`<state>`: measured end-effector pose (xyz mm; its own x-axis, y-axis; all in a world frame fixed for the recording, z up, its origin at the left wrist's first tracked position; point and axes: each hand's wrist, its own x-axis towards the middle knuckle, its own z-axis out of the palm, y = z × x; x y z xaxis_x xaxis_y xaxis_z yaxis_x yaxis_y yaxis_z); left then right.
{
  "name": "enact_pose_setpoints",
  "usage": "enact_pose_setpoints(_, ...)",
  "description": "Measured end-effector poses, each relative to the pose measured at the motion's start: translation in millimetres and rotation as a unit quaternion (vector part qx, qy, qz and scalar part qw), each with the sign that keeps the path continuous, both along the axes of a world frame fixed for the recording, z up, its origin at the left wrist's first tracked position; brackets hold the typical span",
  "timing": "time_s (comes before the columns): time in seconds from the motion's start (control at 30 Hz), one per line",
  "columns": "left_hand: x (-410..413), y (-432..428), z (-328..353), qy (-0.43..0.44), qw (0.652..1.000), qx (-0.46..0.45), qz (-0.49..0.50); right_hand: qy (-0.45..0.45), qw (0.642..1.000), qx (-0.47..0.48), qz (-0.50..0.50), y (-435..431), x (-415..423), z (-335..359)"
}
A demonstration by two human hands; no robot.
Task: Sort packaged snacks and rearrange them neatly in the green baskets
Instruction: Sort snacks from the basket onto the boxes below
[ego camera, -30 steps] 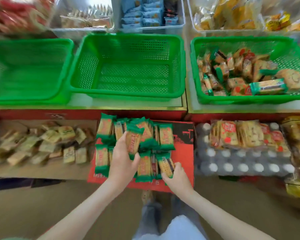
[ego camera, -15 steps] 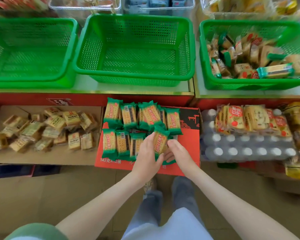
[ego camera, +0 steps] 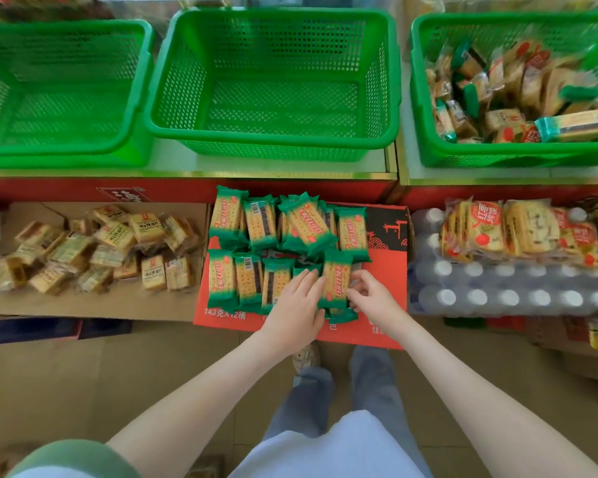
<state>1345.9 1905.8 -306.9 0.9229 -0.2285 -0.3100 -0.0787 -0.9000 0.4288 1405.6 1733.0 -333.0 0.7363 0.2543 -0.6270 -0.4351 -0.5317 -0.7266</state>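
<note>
Head view: left hand [ego camera: 296, 305] lies with fingers nearly straight, touching the left edge of one cracker packet [ego camera: 335, 281]. Right hand [ego camera: 370, 298], fingers curled, pinches that packet's right edge. The packet stands between both hands, over a red carton [ego camera: 384, 270]. Further green packets [ego camera: 252, 232] lie in two rows just left of and beyond the left hand. Far beyond both hands stands the middle green basket [ego camera: 270, 138]; beyond and right of the right hand, the right green basket [ego camera: 497, 151] holds mixed snacks [ego camera: 504, 91]. Tan packets [ego camera: 114, 236] lie well left of the left hand.
</note>
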Motion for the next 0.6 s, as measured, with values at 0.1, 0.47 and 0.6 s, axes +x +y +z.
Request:
enact_pose_setpoints(0.1,4,-1,-6,0.018,1.000,0.020,-0.014,0.017,1.000,0.012,-0.001,-3,0,-3)
enact_pose_setpoints(0.47,1,-13,-5,-0.068,0.997,0.000,-0.028,-0.037,0.987,-0.096,0.125,-21,9,-5)
enact_pose_setpoints(0.6,14,-28,8,-0.146,0.987,-0.052,-0.044,-0.152,0.973,-0.128,0.122,-28,17,13)
